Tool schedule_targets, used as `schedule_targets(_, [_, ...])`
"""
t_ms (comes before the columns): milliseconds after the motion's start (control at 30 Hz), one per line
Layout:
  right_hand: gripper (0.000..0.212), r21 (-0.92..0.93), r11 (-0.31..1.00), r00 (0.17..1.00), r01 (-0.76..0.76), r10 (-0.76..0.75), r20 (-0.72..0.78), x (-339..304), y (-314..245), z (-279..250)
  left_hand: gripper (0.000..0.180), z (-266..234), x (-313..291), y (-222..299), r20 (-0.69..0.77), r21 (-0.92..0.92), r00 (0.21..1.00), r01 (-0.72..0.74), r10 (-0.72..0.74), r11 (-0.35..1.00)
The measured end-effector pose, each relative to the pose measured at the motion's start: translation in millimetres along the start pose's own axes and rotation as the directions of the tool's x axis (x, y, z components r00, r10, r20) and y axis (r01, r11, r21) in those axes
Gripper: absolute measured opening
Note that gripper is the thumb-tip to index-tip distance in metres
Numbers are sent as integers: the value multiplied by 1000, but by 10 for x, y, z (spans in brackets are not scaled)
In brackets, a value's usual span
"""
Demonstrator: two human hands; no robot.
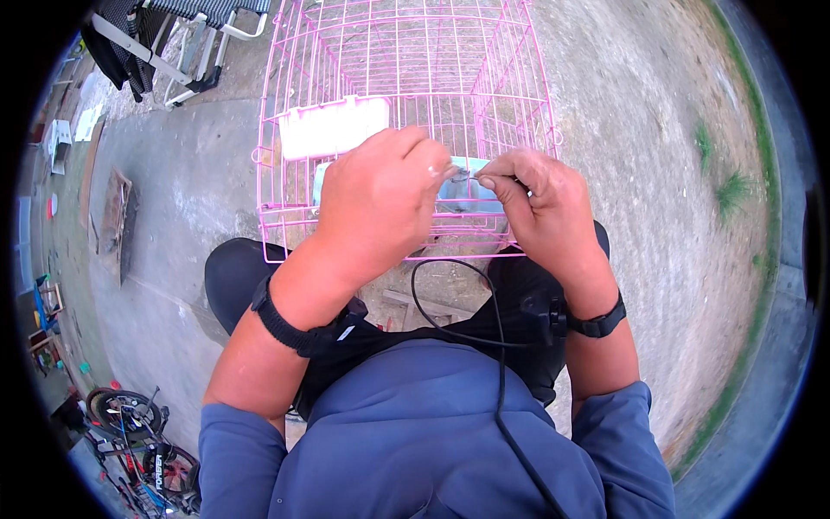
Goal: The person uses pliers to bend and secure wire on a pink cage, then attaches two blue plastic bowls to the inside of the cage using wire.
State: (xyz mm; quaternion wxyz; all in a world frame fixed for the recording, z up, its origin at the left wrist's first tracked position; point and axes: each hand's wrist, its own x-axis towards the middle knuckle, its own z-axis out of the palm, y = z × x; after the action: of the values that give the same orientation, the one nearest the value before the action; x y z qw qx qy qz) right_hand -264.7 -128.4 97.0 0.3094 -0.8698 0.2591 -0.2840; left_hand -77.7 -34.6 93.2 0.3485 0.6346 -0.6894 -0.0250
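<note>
A pink wire cage (415, 92) stands in front of my knees. At its near side my right hand (549, 195) pinches a thin dark wire (468, 177) between thumb and forefinger. Close to the wire's other end, my left hand (380, 190) is closed, its fingertips turned away from view; what they grip is hidden. Behind the bars near my left hand is a white plastic container (333, 130). Below the fingers a light blue tray (471, 201) shows through the bars, partly covered by my left hand.
A black cable (500, 381) loops from my lap up to the cage's near edge. A folding chair (186, 48) stands at the far left on the concrete. Bicycles (130, 424) are at the lower left. Grass tufts (733, 192) grow at the right.
</note>
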Motion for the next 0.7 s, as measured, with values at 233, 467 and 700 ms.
schedule_targets(233, [3,-54,997,997,-60,57,-54,-5,110,-30,9,37,-152,-44,27,-45,999,42,-41,998])
schedule_targets(467, [3,-88,992,995,-96,92,-44,17,177,-52,10,109,-250,-22,16,-119,999,39,-37,992])
schedule_targets(700, [11,-236,971,995,-50,68,68,261,215,-47,17,102,-295,87,76,47,991,-110,106,993])
